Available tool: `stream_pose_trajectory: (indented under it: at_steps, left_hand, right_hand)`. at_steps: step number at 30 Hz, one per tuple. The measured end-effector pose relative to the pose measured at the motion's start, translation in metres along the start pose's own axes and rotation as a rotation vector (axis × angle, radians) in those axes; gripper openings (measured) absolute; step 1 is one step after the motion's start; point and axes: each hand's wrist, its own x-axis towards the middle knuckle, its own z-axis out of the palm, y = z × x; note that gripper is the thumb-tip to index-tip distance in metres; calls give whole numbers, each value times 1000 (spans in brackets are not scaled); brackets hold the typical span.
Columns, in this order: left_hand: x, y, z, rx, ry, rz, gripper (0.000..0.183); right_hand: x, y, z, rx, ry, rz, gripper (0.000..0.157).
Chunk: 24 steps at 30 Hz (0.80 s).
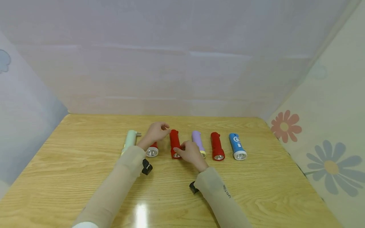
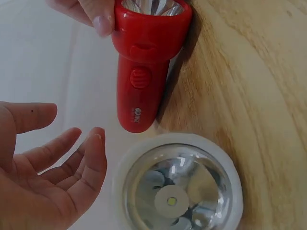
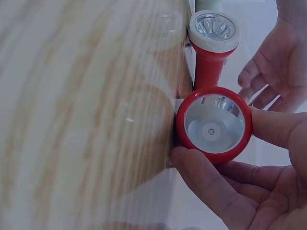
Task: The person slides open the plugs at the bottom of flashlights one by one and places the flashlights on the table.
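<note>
My right hand pinches the head of a red flashlight between thumb and fingers. In the right wrist view, the flashlight's round reflector faces the camera, with the fingers at its red rim. The flashlight lies on the wooden table, lens end towards me. My left hand hovers just left of its tail, fingers loosely bent and holding nothing. Below that hand is a red flashlight with a white rim, partly hidden by the wrist; its lens looks large in the left wrist view.
A mint-green flashlight with plug prongs out lies leftmost, partly behind the left sleeve. Rightward of the held one lie a purple flashlight, another red flashlight and a blue flashlight. A pale wall borders the table's back.
</note>
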Motion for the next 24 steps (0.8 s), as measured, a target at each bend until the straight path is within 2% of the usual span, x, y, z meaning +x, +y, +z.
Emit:
stream_pose_trajectory:
  at_steps: [4, 11, 15, 24]
  left_hand:
    - [8, 1, 2, -42, -65, -63, 38]
    - [19, 4, 5, -76, -98, -148, 40]
    - [24, -2, 6, -75, -101, -166, 41]
    - [25, -9, 8, -53, -119, -180, 32]
  right_hand:
    - [0, 0, 0, 5, -12, 3, 29]
    - [1, 3, 0, 17, -13, -5, 30]
    - [2, 1, 1, 23, -18, 4, 30]
    - [2, -1, 3, 17, -42, 14, 33]
